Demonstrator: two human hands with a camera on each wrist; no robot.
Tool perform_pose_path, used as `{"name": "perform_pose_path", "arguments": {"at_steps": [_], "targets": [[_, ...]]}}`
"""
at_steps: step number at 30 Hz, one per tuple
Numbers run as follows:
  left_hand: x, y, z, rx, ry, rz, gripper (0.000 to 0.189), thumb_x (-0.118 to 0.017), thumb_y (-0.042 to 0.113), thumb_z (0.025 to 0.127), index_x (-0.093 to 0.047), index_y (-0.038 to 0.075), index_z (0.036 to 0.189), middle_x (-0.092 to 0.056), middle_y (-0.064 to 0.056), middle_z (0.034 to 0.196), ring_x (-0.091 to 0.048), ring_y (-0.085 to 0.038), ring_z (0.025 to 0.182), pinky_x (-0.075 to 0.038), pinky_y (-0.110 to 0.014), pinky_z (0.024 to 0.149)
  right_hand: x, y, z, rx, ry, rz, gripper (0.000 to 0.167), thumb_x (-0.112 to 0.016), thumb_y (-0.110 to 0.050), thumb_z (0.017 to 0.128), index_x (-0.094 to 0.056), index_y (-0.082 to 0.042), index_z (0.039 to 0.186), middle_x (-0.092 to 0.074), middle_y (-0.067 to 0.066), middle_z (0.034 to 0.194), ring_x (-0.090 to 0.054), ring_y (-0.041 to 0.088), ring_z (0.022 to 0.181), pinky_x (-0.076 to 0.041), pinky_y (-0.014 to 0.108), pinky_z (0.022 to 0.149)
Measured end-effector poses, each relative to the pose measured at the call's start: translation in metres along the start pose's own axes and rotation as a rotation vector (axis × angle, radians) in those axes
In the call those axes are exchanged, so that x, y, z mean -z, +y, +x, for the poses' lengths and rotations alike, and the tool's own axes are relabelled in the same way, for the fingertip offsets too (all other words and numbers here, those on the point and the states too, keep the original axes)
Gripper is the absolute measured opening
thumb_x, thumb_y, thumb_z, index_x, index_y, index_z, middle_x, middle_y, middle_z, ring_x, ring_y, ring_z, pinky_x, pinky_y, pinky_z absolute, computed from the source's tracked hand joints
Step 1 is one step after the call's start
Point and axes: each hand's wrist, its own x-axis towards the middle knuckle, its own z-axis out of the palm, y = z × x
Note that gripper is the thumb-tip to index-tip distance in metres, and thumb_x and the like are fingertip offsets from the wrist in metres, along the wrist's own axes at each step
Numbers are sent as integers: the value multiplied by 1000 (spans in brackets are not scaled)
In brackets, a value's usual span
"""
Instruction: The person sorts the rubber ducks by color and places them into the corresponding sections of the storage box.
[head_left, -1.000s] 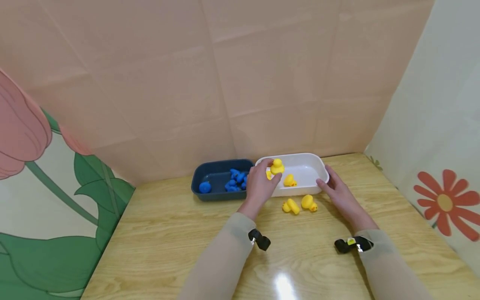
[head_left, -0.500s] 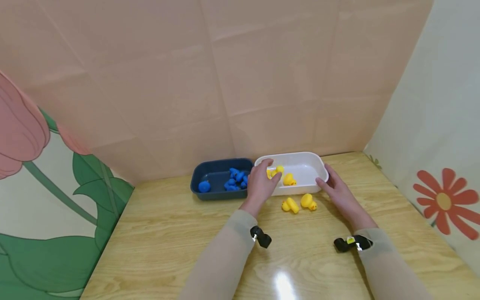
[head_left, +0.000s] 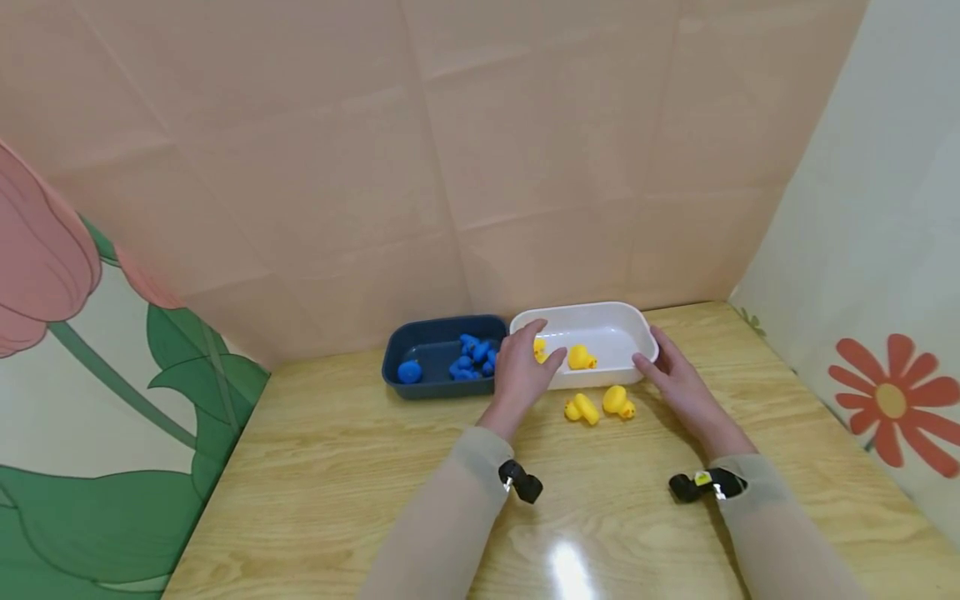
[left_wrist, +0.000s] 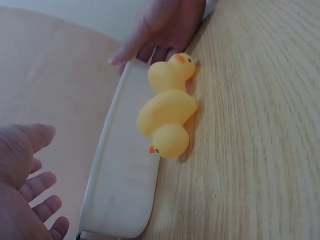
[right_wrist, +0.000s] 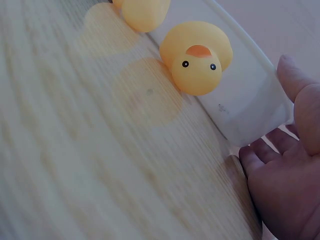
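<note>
My left hand (head_left: pixel 522 364) hovers over the left end of the white tray (head_left: pixel 600 380), fingers spread and holding nothing. Inside the tray lie yellow rubber ducks: one rubber duck (head_left: pixel 581 357) near the middle, another (head_left: pixel 539 348) partly hidden by my left hand. With thumb over the rim and fingers outside the end wall, my right hand (head_left: pixel 686 396) holds the tray's right end. Two more ducks lie on the table against the tray's near side, a left duck (left_wrist: pixel 167 122) and a right duck (right_wrist: pixel 197 57).
Left of the white tray, close beside it, stands a dark blue tray (head_left: pixel 397 389) with several blue toys (head_left: pixel 474 350) and a round blue piece (head_left: pixel 409 372). Both trays stand near the pink back wall (head_left: pixel 450 183) on the wooden table (head_left: pixel 337 483).
My left hand has let go of a rubber duck, which dropped into the white tray and out of clear sight beside the hand. The right hand stays at the tray's end.
</note>
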Motion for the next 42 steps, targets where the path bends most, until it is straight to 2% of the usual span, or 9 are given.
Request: {"name": "perform_pose_path", "arguments": {"at_steps": [15, 22, 31, 42], "targets": [[5, 5, -33, -61, 39, -60, 59, -84, 34, 102, -64, 18, 155, -65, -2, 155, -55, -31, 144, -42, -49, 122, 1, 0, -2, 11, -1, -13, 102, -57, -65, 109, 6, -24, 178, -2, 14, 184, -12, 45, 167, -17, 65, 130], [7, 7, -49, -110, 51, -78, 59, -85, 32, 100, -64, 16, 154, -66, -3, 154, -54, -33, 144, -41, -51, 122, 1, 1, 0, 2, -4, -33, 105, -57, -70, 106, 7, -27, 178, -1, 12, 184, -11, 44, 167, -18, 66, 130], [6, 8, -68, -71, -3, -116, 63, -85, 36, 101, -61, 22, 157, -61, 1, 159, -51, -27, 148, -41, -51, 123, 2, 3, 1, -3, -8, -32, 104, -57, -69, 107, 8, -28, 178, 0, 11, 184, -9, 44, 168, -16, 66, 130], [-5, 5, -85, -9, -79, -133, 65, -86, 36, 100, -60, 27, 159, -59, 6, 159, -48, -25, 150, -42, -51, 124, 3, 4, 2, -10, -10, -53, 104, -56, -71, 107, 8, -29, 178, 1, 11, 184, -10, 43, 168, -16, 66, 130]]}}
